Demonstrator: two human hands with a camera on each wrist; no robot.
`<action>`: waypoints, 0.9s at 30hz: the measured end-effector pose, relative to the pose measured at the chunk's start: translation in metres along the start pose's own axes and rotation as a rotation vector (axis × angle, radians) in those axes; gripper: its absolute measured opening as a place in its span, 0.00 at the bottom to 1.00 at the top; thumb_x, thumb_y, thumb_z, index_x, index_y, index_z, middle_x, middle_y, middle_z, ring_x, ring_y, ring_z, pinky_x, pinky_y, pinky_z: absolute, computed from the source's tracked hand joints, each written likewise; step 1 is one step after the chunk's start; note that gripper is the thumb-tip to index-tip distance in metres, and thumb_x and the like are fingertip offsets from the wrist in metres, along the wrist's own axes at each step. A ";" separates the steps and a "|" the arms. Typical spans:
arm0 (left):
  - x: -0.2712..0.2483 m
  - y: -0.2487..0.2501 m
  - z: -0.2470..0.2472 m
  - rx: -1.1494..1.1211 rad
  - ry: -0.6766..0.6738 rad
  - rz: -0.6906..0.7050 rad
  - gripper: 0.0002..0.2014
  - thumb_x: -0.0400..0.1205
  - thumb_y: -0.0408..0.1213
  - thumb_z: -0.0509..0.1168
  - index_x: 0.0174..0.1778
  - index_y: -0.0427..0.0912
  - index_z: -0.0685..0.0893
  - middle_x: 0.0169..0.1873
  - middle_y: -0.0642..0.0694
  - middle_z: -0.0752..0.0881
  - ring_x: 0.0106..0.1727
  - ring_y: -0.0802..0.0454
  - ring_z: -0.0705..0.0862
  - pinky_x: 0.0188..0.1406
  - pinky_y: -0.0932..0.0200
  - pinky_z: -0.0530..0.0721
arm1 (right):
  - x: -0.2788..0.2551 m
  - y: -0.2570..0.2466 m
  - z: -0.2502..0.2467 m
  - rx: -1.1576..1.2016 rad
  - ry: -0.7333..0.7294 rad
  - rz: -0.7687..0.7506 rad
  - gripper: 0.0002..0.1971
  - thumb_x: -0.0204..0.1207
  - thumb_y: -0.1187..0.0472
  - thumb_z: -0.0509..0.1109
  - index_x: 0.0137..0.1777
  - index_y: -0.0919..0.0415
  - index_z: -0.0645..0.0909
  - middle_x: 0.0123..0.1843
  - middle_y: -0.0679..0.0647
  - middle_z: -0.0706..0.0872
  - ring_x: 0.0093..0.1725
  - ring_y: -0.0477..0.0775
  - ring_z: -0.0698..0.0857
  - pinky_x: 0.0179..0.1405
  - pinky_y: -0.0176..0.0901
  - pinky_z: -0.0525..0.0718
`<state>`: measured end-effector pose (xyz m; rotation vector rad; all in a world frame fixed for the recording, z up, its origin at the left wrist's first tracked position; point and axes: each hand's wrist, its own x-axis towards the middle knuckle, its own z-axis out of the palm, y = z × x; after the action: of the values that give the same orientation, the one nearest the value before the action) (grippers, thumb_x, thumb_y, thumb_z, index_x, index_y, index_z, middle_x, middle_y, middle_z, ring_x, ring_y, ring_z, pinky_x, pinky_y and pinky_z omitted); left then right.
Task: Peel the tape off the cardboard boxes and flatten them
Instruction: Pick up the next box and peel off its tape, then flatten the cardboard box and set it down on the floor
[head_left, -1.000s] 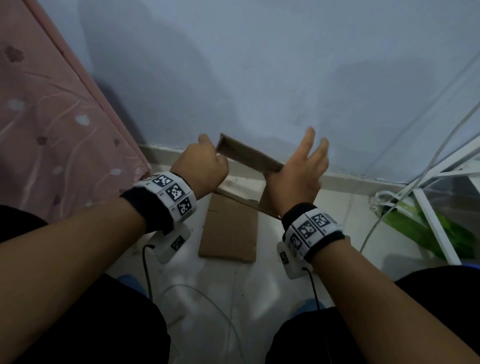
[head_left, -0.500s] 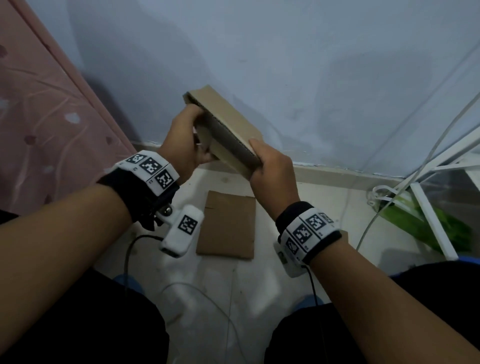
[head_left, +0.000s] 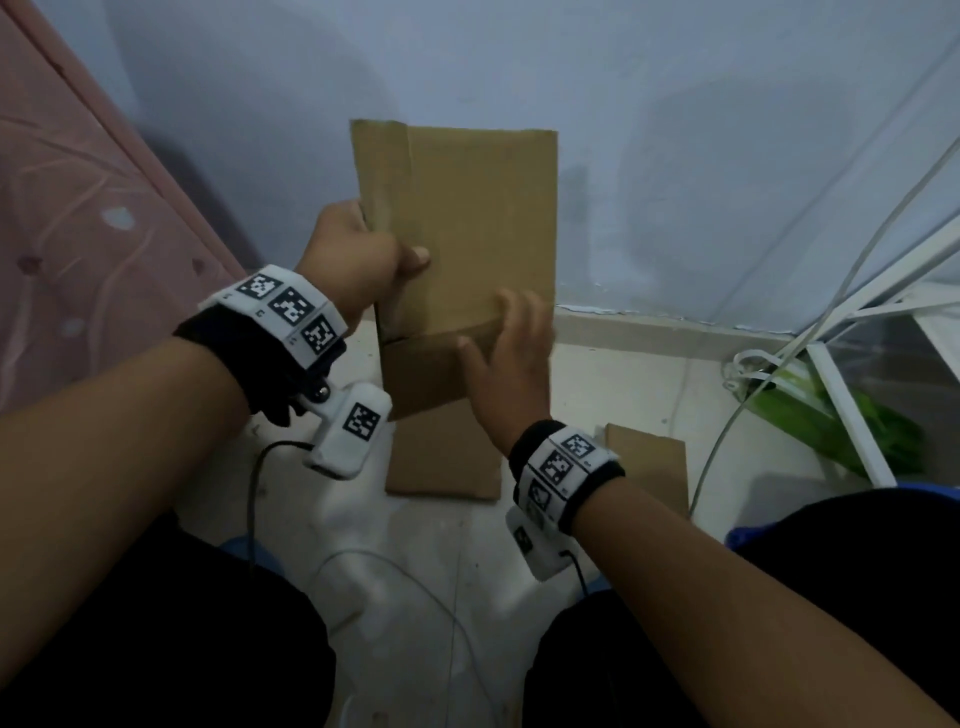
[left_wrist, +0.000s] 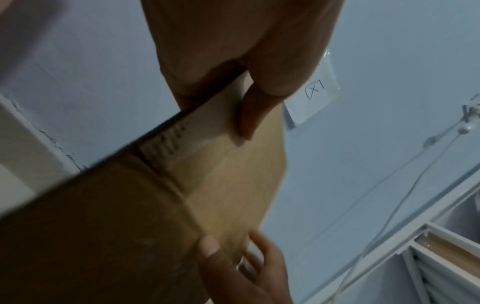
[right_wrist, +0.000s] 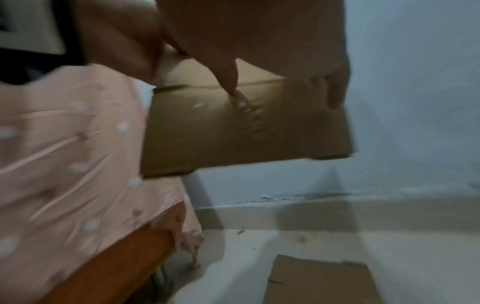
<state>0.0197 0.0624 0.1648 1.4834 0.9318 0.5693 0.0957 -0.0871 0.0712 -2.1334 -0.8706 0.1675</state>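
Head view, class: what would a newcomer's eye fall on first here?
The flattened cardboard box held upright against the pale wall, the left hand gripping its left edge and the right hand on its lower right. Below it, flat cardboard pieces lie on the floor.

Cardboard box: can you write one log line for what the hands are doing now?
cardboard box: held upright, flattened | left hand: grips left edge | right hand: fingers on lower right | floor: two flat cardboard pieces
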 end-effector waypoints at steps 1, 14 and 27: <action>0.000 0.003 -0.003 0.061 -0.059 0.012 0.18 0.74 0.24 0.77 0.59 0.38 0.88 0.51 0.44 0.92 0.52 0.43 0.91 0.57 0.42 0.90 | 0.005 0.007 -0.002 0.063 0.071 0.170 0.44 0.78 0.48 0.77 0.88 0.58 0.58 0.89 0.60 0.58 0.87 0.62 0.58 0.86 0.64 0.63; 0.008 -0.049 -0.002 0.613 0.123 0.070 0.04 0.77 0.27 0.68 0.45 0.37 0.83 0.45 0.38 0.86 0.50 0.36 0.86 0.45 0.51 0.81 | 0.026 0.021 -0.011 -0.067 0.010 0.155 0.19 0.83 0.47 0.72 0.36 0.60 0.79 0.36 0.49 0.81 0.37 0.53 0.80 0.37 0.45 0.73; 0.041 -0.117 0.023 0.301 0.236 0.002 0.19 0.69 0.45 0.83 0.49 0.45 0.84 0.47 0.47 0.87 0.46 0.50 0.84 0.42 0.60 0.80 | 0.047 0.085 0.014 0.191 -0.171 0.528 0.13 0.76 0.53 0.69 0.54 0.60 0.85 0.55 0.57 0.90 0.56 0.64 0.88 0.62 0.62 0.88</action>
<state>0.0353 0.0759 0.0406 1.7092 1.2424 0.6354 0.1707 -0.0857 0.0075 -2.1429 -0.3455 0.6825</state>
